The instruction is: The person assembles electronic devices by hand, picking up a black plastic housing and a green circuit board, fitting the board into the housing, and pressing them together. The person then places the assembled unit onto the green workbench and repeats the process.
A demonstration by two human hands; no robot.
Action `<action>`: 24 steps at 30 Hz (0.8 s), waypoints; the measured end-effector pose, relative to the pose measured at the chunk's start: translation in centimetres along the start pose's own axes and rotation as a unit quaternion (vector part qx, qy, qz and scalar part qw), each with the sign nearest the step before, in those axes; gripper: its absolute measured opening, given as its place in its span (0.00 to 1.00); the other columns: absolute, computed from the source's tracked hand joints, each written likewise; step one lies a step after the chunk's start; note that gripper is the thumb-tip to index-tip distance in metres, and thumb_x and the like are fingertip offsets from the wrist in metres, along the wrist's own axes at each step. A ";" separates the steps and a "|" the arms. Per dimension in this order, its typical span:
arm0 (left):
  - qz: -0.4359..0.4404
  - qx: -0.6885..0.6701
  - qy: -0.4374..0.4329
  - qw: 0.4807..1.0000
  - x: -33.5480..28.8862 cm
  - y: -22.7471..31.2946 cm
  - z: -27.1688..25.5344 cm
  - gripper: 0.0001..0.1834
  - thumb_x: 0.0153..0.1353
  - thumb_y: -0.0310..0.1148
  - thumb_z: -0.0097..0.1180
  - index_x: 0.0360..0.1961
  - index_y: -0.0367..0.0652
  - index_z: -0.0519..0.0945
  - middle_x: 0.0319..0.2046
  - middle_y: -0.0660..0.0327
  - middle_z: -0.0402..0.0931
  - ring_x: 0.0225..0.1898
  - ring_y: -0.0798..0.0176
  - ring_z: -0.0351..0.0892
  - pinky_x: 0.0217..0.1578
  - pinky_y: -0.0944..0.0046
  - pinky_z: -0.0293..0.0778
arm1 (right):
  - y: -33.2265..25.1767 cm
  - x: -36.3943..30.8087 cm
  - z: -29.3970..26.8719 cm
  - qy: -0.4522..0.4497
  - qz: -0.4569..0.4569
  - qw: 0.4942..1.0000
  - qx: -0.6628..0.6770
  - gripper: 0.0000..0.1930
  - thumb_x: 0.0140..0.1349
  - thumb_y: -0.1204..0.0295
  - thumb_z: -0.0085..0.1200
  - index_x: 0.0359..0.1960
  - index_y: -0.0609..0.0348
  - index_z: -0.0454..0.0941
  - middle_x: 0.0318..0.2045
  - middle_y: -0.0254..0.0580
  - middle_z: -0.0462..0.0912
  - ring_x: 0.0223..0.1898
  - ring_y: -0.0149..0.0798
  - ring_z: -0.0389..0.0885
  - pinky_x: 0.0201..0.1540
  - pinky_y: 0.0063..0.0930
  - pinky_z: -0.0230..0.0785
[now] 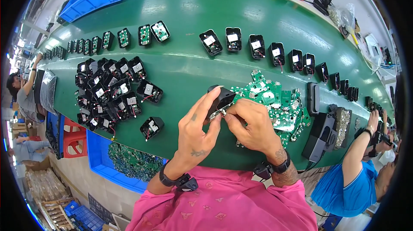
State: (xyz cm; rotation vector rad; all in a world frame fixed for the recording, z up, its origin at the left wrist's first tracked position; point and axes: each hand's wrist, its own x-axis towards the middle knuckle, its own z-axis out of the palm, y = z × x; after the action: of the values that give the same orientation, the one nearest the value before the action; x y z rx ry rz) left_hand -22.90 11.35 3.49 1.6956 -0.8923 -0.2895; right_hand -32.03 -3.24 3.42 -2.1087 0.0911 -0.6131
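Observation:
My left hand [198, 123] grips a black plastic housing [223, 97], tilted in front of my chest. At its lower edge shows a small light-coloured part [218, 113], probably the edge of a circuit board. My right hand [253, 123] is closed, with thumb and forefinger pinched at that edge; what lies between the fingertips is mostly hidden. Just beyond the right hand spreads a heap of green circuit boards [279, 106]. To the left, a pile of black housings [105, 87] has white blocks and thin wires inside, and one separate housing [152, 127] lies nearer me.
Rows of housings with green boards [124, 37] and with white blocks [257, 46] line the green bench [180, 67]. A grey-black device [319, 136] stands at right. A blue bin [99, 153] of boards sits below the bench. Co-workers [348, 183] flank both sides.

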 end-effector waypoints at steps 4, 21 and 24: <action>0.005 0.016 -0.015 1.000 0.4 0.1 0.2 0.31 0.58 0.14 0.57 0.65 0.38 0.72 0.53 0.50 0.78 0.47 0.63 0.84 0.44 0.65 0.83 | 0.3 -0.2 -0.1 0.007 -0.034 0.997 -0.062 0.05 0.51 0.80 0.59 0.25 0.62 0.75 0.19 0.41 0.73 0.22 0.45 0.73 0.26 0.37 0.65; -0.016 -0.061 0.012 0.998 0.1 -1.7 1.9 0.32 0.57 0.23 0.52 0.66 0.43 0.68 0.53 0.43 0.76 0.49 0.41 0.80 0.50 0.54 0.77 | 2.6 -2.8 -0.3 0.032 0.132 0.984 -0.117 0.10 0.69 0.73 0.52 0.30 0.67 0.74 0.21 0.39 0.73 0.24 0.33 0.70 0.27 0.33 0.62; -0.154 -0.220 -0.002 0.963 0.4 0.7 -0.4 0.33 0.56 0.20 0.50 0.66 0.42 0.67 0.46 0.47 0.79 0.36 0.50 0.84 0.39 0.55 0.79 | -2.1 -0.2 -0.2 0.072 0.123 0.969 -0.204 0.15 0.69 0.64 0.55 0.34 0.68 0.81 0.30 0.48 0.82 0.27 0.41 0.78 0.30 0.34 0.71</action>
State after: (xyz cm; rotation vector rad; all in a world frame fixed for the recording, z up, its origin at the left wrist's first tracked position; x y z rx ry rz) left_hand -22.66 11.31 4.36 1.4088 -0.5122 -0.6529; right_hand -32.68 -2.13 5.09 -2.3907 0.5963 -0.6357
